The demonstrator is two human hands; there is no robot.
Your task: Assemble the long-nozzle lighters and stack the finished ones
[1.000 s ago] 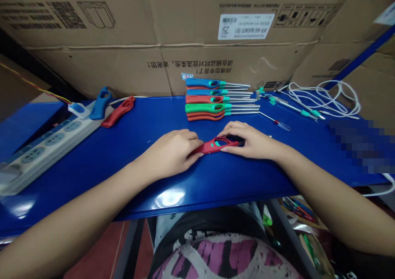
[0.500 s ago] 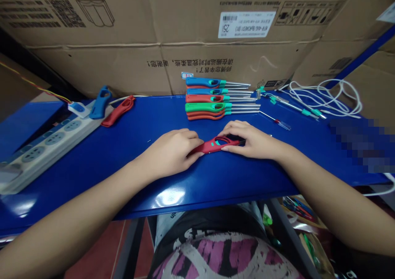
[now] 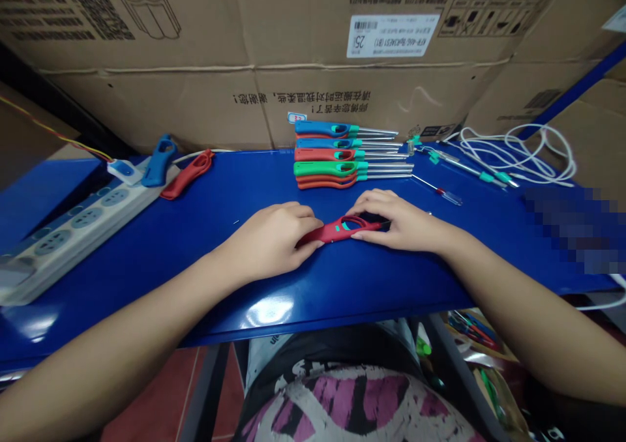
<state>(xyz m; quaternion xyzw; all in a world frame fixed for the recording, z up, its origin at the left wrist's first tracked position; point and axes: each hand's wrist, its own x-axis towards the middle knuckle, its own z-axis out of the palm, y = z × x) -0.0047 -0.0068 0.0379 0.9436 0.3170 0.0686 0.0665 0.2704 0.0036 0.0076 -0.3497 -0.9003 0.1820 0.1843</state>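
Note:
A red gas lighter (image 3: 337, 229) with a teal trigger lies level between my hands, just over the blue table. My left hand (image 3: 276, 241) is closed round its handle end, thumb along the near side. My right hand (image 3: 398, 221) pinches the other end around the finger loop, with thumb and fingers on opposite sides. The lighter's rod is mostly hidden under my right hand; a small metal tip (image 3: 430, 214) shows beyond it. Behind my hands lies a stack of lighters (image 3: 325, 168) in blue, red, green and orange, their metal rods pointing right.
A power strip (image 3: 88, 220) lies at the left, with a blue handle shell (image 3: 160, 162) and a red handle shell (image 3: 188, 176) by it. Loose lighter rods (image 3: 464, 168) and a coiled white cable (image 3: 528, 158) lie at the back right. A cardboard box (image 3: 195, 103) stands behind.
Nearly nothing differs. Both hands keep the same hold on the red lighter, and the view has shifted very slightly.

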